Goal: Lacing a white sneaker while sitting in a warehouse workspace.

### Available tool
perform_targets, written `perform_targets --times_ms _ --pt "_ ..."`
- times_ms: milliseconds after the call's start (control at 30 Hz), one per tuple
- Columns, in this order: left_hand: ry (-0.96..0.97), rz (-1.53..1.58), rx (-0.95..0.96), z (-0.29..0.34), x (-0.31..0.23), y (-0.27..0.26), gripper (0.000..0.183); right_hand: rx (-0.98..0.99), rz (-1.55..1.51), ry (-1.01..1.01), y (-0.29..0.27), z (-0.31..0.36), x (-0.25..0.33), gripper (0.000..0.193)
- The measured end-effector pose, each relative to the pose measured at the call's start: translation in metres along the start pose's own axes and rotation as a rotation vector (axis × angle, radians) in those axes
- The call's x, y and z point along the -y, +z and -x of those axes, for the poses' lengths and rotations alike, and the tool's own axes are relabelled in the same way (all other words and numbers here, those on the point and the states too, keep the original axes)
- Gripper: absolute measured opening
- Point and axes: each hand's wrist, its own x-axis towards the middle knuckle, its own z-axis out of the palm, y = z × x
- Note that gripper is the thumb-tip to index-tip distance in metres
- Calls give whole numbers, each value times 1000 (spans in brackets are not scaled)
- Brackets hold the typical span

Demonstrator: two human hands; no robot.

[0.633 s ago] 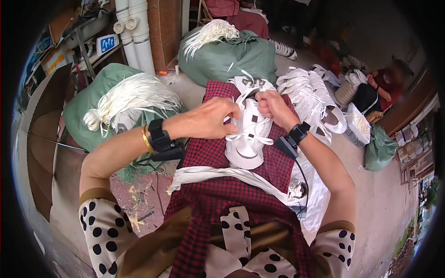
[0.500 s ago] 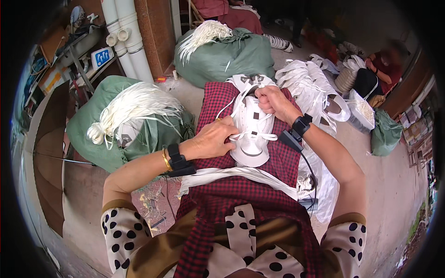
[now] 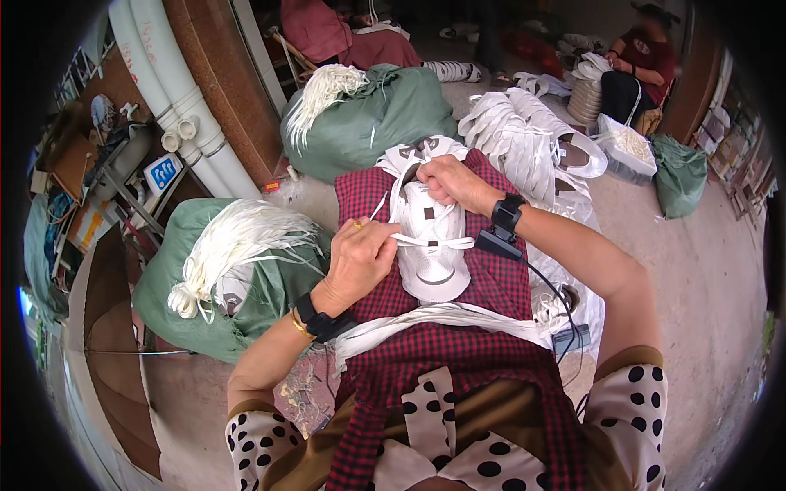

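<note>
A white shoe upper lies toe toward me on the red-and-black checked cloth over my lap. One white shoelace runs straight across its lowest holes. My left hand, left of the shoe, is pinched on the end of this lace and holds it taut. My right hand is closed at the upper right side of the shoe's opening; its fingertips hide what they grip. Another lace end sticks up beyond my left hand. More white uppers lie just past the worked one.
A bundle of white laces lies across my lap. Green sacks with lace bunches stand left and ahead. Stacked white shoes lie ahead right, near a green bag. A seated person works at the far right.
My left hand has moved away from the shoe to the left, drawing the lace with it. My right hand stays at the shoe's upper part. The whole view has shifted and tilted a little.
</note>
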Motion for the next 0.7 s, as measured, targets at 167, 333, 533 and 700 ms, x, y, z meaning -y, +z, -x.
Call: perform_targets --times_ms 167,333,533,700 --pt "-367 66 341 -12 -21 -14 39 -7 -20 -3 -4 -2 -2 22" --pt "-159 29 446 -41 -27 6 19 76 11 30 -11 -5 -1 18" --pt "34 -77 549 -55 -28 40 11 9 203 -65 -14 -9 -6 20" --pt "-29 -57 591 -58 -26 55 5 61 396 -211 -20 -17 -10 21"
